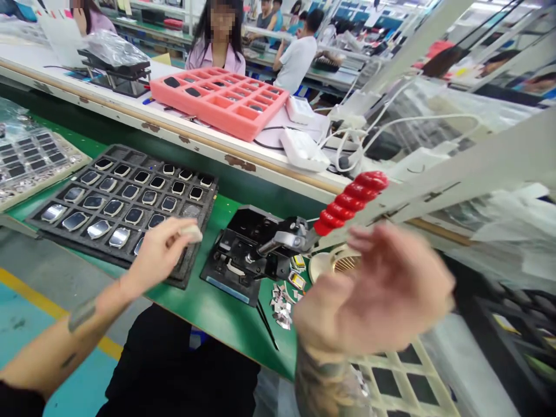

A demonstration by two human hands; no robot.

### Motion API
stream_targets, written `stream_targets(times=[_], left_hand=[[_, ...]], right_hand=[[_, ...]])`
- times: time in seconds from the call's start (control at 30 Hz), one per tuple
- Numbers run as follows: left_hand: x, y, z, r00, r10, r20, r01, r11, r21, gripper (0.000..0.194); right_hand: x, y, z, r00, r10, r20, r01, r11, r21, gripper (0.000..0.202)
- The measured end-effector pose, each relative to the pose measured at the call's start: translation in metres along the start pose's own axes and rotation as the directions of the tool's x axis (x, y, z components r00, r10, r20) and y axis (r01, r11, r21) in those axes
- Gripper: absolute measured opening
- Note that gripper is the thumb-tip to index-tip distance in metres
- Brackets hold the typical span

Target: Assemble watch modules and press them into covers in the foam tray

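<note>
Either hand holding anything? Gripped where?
The left hand pinches a small pale piece at its fingers over the black tray; where on the piece cannot be told. The right hand is open, blurred, holding nothing.

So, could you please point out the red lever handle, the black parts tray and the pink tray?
red lever handle (351,201), head view, middle rib.
black parts tray (204,200), head view, right rim.
pink tray (243,124), head view, front wall.

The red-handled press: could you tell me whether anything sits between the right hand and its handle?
Nothing visible does. The right hand is raised open just below the red handle, with only open air between them.
</note>
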State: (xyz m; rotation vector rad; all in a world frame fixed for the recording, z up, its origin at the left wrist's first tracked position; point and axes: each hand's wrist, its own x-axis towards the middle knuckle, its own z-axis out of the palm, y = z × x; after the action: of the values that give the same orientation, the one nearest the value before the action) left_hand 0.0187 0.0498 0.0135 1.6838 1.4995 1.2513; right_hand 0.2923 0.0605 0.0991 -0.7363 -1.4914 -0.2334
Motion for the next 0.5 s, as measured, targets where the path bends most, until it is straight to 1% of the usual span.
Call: stream_targets(times=[0.03,0.07,0.1,0.13,0.17,0.2,0.23,0.3,0.33,0.37,0.43,0.47,0.5], left_hand=[[0.021,-0.009,-0.007,1.0,-0.02,0.007,0.019,0.992,0.126,0.038],[0.04,-0.017,-0.012,0.998,-0.045,0.036,0.034,0.962,0.27,0.041],[0.057,-0.025,-0.015,0.994,-0.065,0.085,0.025,0.915,0.403,0.035],[0.07,-0.031,-0.015,0.991,-0.074,0.111,0.014,0.885,0.465,0.028],[0.08,-0.035,-0.014,0.988,-0.077,0.137,-0.006,0.854,0.52,0.022],[0.087,-0.038,-0.012,0.986,-0.069,0.151,-0.026,0.831,0.555,0.02],[0.092,-0.039,-0.009,0.987,-0.056,0.153,-0.043,0.813,0.58,0.021],[0.099,-0.038,-0.003,0.988,-0.033,0.148,-0.071,0.763,0.642,0.032],[0.104,-0.037,0.001,0.989,-0.028,0.145,-0.078,0.739,0.67,0.035],[0.11,-0.037,0.004,0.989,-0.031,0.146,-0.08,0.717,0.693,0.037],[0.129,-0.036,0.011,0.986,-0.065,0.155,-0.07,0.68,0.729,0.036],[0.14,-0.036,0.014,0.983,-0.094,0.158,-0.057,0.665,0.745,0.036],[0.151,-0.036,0.018,0.979,-0.126,0.159,-0.04,0.652,0.757,0.037]], right_hand=[[0.021,0.002,0.004,0.998,0.054,0.022,-0.055,0.995,0.081,0.052],[0.038,0.001,0.008,0.992,0.089,0.093,-0.102,0.984,0.147,0.051],[0.048,-0.002,0.01,0.979,0.11,0.17,-0.141,0.973,0.184,0.049],[0.052,-0.006,0.012,0.965,0.109,0.237,-0.156,0.97,0.186,0.045],[0.048,-0.011,0.011,0.962,0.086,0.26,-0.133,0.976,0.172,0.039],[0.038,-0.015,0.01,0.967,0.045,0.249,-0.087,0.983,0.159,0.035],[0.024,-0.019,0.009,0.974,-0.01,0.227,-0.025,0.988,0.151,0.034],[-0.013,-0.023,0.005,0.972,-0.11,0.207,0.081,0.986,0.144,0.037],[-0.03,-0.023,0.003,0.967,-0.134,0.218,0.109,0.986,0.126,0.039],[-0.046,-0.024,0.001,0.959,-0.138,0.248,0.115,0.988,0.104,0.042],[-0.067,-0.024,-0.006,0.939,-0.095,0.331,0.087,0.995,0.04,0.049],[-0.074,-0.025,-0.011,0.936,-0.066,0.346,0.065,0.998,0.013,0.054],[-0.078,-0.025,-0.019,0.942,-0.033,0.335,0.041,0.999,-0.017,0.06]])
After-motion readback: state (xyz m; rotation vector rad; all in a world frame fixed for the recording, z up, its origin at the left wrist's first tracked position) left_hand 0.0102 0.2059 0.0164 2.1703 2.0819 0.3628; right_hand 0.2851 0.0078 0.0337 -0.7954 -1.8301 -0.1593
